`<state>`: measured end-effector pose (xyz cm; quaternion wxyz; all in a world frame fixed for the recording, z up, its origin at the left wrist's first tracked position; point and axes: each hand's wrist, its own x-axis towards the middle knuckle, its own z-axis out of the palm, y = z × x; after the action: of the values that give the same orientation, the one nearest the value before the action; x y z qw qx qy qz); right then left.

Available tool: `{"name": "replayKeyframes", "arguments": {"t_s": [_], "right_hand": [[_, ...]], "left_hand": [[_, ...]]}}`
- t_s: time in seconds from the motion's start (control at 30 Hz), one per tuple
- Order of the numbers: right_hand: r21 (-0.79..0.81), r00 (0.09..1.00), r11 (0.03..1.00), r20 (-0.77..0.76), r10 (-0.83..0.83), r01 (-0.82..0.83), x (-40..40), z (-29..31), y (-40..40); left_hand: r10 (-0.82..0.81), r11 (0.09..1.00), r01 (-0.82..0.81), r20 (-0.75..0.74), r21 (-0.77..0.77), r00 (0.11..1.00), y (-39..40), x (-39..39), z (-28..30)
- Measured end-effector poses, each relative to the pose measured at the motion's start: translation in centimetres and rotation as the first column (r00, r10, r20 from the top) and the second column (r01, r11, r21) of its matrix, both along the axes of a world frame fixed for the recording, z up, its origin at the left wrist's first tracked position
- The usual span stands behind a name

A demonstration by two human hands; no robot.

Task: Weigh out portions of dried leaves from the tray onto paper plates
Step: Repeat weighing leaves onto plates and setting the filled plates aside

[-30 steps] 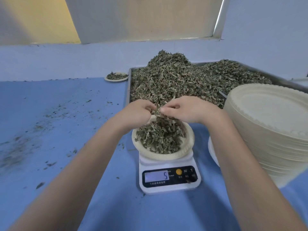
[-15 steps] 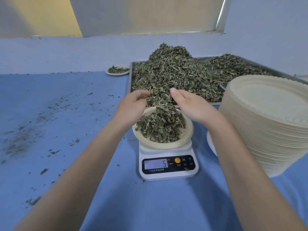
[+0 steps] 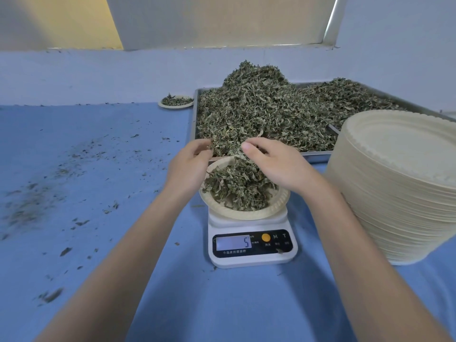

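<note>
A metal tray [image 3: 318,154] at the back holds a tall heap of dried leaves [image 3: 259,107]. In front of it, a paper plate [image 3: 246,214] with a mound of leaves [image 3: 237,188] sits on a white scale [image 3: 251,259] whose display reads 5. My left hand [image 3: 190,166] and right hand [image 3: 278,164] hover over the plate's far rim at the tray's front edge. Their fingertips touch the leaves spilling from tray to plate. The left fingers are loosely curved; the right fingers lie nearly straight on the leaves.
A tall stack of paper plates [image 3: 399,188] stands just right of the scale. A filled paper plate [image 3: 175,101] sits far back beside the tray's left corner. Leaf crumbs [image 3: 49,183] litter the blue table on the left.
One second ago both hands pinched leaves together above the plate. They then spread apart, and now they have reached forward to the tray's front edge with fingers on the leaves.
</note>
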<state>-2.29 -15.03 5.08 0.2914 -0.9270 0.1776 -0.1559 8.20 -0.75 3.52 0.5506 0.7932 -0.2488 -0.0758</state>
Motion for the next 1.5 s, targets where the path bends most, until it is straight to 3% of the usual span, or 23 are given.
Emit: {"name": "replayKeyframes", "arguments": {"t_s": [0.53,0.83,0.93,1.0,1.1,1.2,1.3,1.5], "right_hand": [[0.129,0.998,0.991,0.049,-0.035,0.028,-0.4,-1.2,-0.3],[0.084,0.994,0.992,0.042,-0.102,0.098,2.4,-0.6,-1.7],[-0.02,0.994,0.996,-0.064,-0.09,0.089,6.5,0.5,-2.9],[-0.102,0.972,0.994,-0.23,-0.056,0.033,9.4,0.7,-3.5],[-0.207,0.874,0.976,-0.485,-0.042,-0.068,12.9,0.2,-3.8],[-0.234,0.794,0.965,-0.605,-0.05,-0.117,14.9,-0.3,-4.0],[-0.242,0.824,0.954,-0.567,0.01,-0.177,15.5,-0.5,-4.2],[0.067,0.939,0.998,-0.341,0.038,-0.016,14.6,0.8,-5.4]], "left_hand": [[0.027,0.999,-0.03,-0.126,-0.016,0.992,0.2,0.4,-1.5],[0.051,0.998,-0.054,-0.157,-0.016,0.986,0.4,1.1,-1.8],[0.094,0.995,-0.099,-0.171,-0.018,0.981,0.6,1.8,-2.0],[0.097,0.994,-0.105,-0.185,-0.03,0.978,0.8,2.3,-2.2],[0.12,0.988,-0.138,-0.21,-0.071,0.97,1.0,3.0,-2.5],[0.148,0.979,-0.176,-0.233,-0.101,0.961,1.2,3.7,-2.7],[0.155,0.975,-0.19,-0.26,-0.114,0.953,1.2,4.4,-2.8],[0.134,0.981,-0.164,-0.248,-0.102,0.959,0.6,4.5,-2.5]]}}
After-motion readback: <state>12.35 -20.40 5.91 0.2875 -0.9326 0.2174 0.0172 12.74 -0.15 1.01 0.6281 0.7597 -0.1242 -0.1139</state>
